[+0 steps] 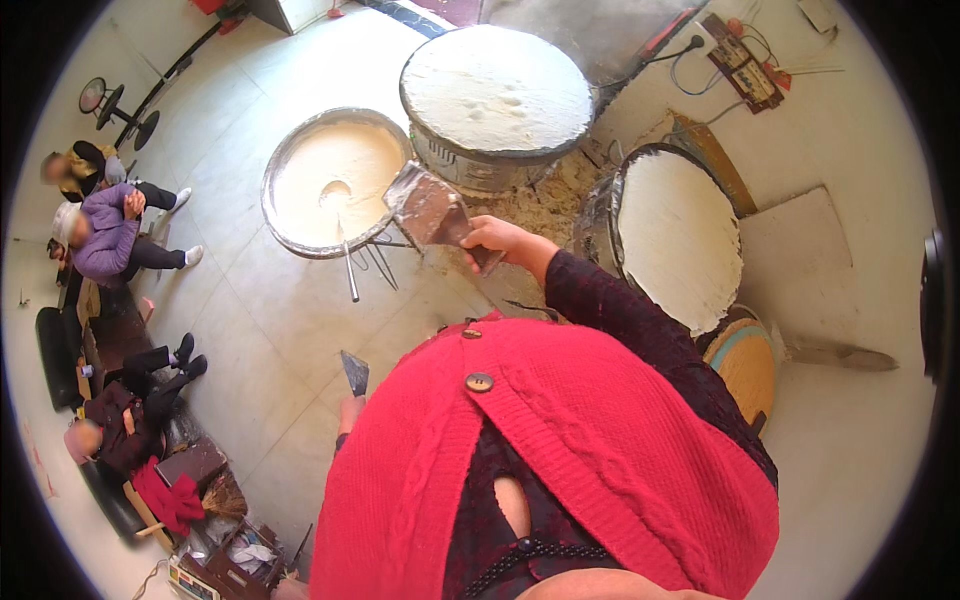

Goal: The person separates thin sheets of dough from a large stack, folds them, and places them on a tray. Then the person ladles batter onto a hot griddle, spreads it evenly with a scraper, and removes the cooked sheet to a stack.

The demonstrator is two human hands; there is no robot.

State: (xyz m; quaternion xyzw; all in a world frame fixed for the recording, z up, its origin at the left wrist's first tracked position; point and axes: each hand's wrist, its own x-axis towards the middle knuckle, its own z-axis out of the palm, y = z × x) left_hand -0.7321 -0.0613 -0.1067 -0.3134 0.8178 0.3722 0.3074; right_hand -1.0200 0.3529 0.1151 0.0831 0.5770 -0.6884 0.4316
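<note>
My right hand (496, 238) grips a wide brown batter spreader (433, 206) smeared with white batter. The spreader hangs between the large round basin (271, 217) and the near edge of a round griddle, in the air as far as I can tell. Pale batter (307, 169) fills much of the basin, where a metal-handled ladle (351, 270) rests over the rim. Low by my left side, my left hand (351, 411) holds a small metal scraper (355, 371), blade up. A white batter layer (495, 90) covers the far griddle (465, 166), and another layer (679, 232) covers the right-hand griddle (600, 225).
A round wooden board (742, 371) leans by the right griddle. Power sockets and cables (739, 64) lie along the right wall. Seated people (112, 225) line the left side, near a straw broom (225, 495). A metal stand (384, 262) supports the basin.
</note>
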